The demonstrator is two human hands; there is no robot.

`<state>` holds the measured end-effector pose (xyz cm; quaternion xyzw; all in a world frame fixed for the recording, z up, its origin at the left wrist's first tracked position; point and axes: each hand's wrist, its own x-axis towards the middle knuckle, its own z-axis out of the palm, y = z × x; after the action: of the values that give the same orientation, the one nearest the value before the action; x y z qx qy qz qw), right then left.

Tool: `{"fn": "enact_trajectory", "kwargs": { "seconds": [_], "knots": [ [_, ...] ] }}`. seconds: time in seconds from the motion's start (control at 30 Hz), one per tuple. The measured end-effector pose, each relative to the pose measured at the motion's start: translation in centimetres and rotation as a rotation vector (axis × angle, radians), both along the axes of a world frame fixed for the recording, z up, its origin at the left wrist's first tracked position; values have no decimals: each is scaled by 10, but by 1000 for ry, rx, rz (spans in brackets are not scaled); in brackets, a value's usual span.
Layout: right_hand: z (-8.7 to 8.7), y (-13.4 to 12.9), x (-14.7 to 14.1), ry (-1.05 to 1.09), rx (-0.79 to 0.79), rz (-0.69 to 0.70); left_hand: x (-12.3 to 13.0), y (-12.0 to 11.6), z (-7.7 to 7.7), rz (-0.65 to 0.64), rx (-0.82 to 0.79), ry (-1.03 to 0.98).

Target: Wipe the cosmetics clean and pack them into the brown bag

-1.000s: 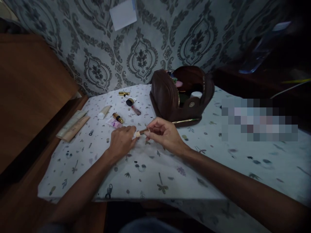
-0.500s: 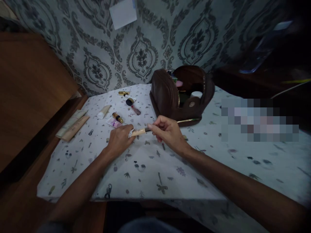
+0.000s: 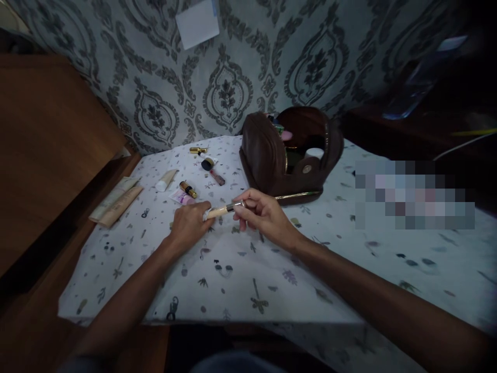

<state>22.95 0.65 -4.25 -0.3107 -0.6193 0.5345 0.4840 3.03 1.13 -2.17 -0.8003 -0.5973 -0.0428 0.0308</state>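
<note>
Between my hands is a slim beige cosmetic tube with a shiny silver and dark cap end, held nearly level just above the table. My left hand is closed on its beige end, with a bit of white, perhaps a tissue or wipe, showing at the fingertips. The thumb and fingers of my right hand pinch the cap end. Just beyond my left hand lie a pink and white tube and a small black and gold bottle. Behind my right hand stands an unzipped brown cosmetic bag.
A white patterned cloth covers the table. At left lie two larger tubes and a small cream tube. Further back are a round black-lidded item, a lip gloss and a gold tube. A wooden panel stands left.
My right hand has shifted slightly left along the beige tube, and more of its silver cap end shows. My left hand stays almost in place.
</note>
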Motion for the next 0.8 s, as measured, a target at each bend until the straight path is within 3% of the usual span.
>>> {"fn": "enact_trajectory", "kwargs": {
  "seconds": [0.23,0.43,0.7,0.8],
  "knots": [
    [-7,-2,-7,-97,11,-12,6,-10,-7,-121,61,34],
    [-7,-9,-13,-256,130,-22,11,-16,-15,-267,123,6],
    [3,-2,-3,-129,45,-235,6,-9,-8,-128,79,-103],
    [5,0,-2,-83,-1,-277,4,-6,-9,-141,45,-224]
  ]
}}
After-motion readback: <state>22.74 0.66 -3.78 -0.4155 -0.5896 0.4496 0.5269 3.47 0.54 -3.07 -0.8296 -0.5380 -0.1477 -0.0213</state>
